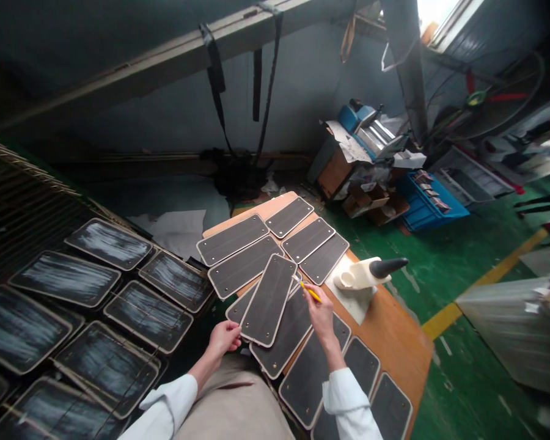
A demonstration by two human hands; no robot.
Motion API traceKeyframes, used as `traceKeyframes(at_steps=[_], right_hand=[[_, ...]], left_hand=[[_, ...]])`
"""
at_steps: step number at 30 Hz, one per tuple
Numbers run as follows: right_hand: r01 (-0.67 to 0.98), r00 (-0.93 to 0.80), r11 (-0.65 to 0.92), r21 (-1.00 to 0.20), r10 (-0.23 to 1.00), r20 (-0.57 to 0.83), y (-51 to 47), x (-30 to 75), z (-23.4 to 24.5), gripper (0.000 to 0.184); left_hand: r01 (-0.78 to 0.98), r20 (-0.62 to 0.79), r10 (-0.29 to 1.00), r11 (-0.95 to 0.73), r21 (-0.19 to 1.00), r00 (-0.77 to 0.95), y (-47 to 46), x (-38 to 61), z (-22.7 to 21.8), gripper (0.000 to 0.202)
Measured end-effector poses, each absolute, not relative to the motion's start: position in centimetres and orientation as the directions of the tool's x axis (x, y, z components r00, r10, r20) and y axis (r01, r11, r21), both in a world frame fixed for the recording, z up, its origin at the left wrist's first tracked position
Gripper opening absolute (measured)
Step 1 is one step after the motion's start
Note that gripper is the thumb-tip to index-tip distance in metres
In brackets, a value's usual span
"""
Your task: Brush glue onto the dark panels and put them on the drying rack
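A dark rectangular panel [270, 299] with rounded corners, a pale rim and small holes near its ends lies tilted over other panels. My left hand [224, 337] pinches it at its lower left corner. In my right hand [319, 311] is a thin brush [312, 293] with a yellow handle, its pale tip at the panel's upper right edge. Similar panels [238, 266] are spread over the brown tabletop [385, 330], some overlapping. Right of my hand, a cream container [360, 274] with a black tapered end rests on a white sheet [355, 299].
At left, a wire rack [22, 165] holds several panels with whitish streaks [112, 244]. Beyond the table are a blue machine [362, 119] on a stand, a blue crate [421, 201] and a large fan [481, 98]. Dark straps [217, 91] hang from a beam [165, 61].
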State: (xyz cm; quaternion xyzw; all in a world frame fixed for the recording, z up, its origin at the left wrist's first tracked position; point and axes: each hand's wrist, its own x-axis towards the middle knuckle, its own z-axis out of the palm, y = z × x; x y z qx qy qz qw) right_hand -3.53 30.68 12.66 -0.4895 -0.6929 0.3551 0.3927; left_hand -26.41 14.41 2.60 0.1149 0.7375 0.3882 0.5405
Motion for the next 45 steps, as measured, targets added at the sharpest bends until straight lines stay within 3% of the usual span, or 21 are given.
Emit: traceKeyframes(at_steps=[7, 17, 21, 25, 34, 39, 45], right_hand=[[0.577, -0.336, 0.430, -0.695, 0.900, 0.277, 34.5, -6.4, 11.9, 0.034], [0.619, -0.429, 0.495, -0.610, 0.863, 0.265, 35.2, -8.2, 11.1, 0.031], [0.647, -0.496, 0.508, -0.568, 0.847, 0.192, 31.7, -7.6, 11.4, 0.029], [0.638, -0.564, 0.501, -0.584, 0.821, 0.088, 26.4, -6.6, 11.8, 0.026], [0.555, -0.628, 0.385, -0.738, 0.776, -0.067, 18.2, -5.2, 13.1, 0.022], [0.549, -0.521, 0.426, -0.720, 0.847, 0.103, 25.6, -6.4, 13.3, 0.023], [0.636, -0.453, 0.525, -0.566, 0.847, 0.278, 34.7, -9.2, 12.1, 0.027]], left_hand=[[-0.286, -0.713, 0.588, 0.659, 0.696, -0.382, 14.4, -26.5, 3.0, 0.020], [-0.308, -0.718, 0.584, 0.651, 0.693, -0.379, 14.4, -26.8, 3.3, 0.013], [-0.315, -0.723, 0.581, 0.654, 0.688, -0.373, 14.5, -26.9, 3.4, 0.015], [-0.323, -0.727, 0.583, 0.653, 0.685, -0.364, 14.4, -26.9, 3.7, 0.014], [-0.331, -0.734, 0.579, 0.657, 0.678, -0.355, 14.4, -27.1, 3.8, 0.011], [-0.331, -0.738, 0.573, 0.661, 0.673, -0.356, 14.6, -27.0, 3.8, 0.012], [-0.337, -0.735, 0.573, 0.655, 0.676, -0.363, 14.5, -26.9, 3.9, 0.014]])
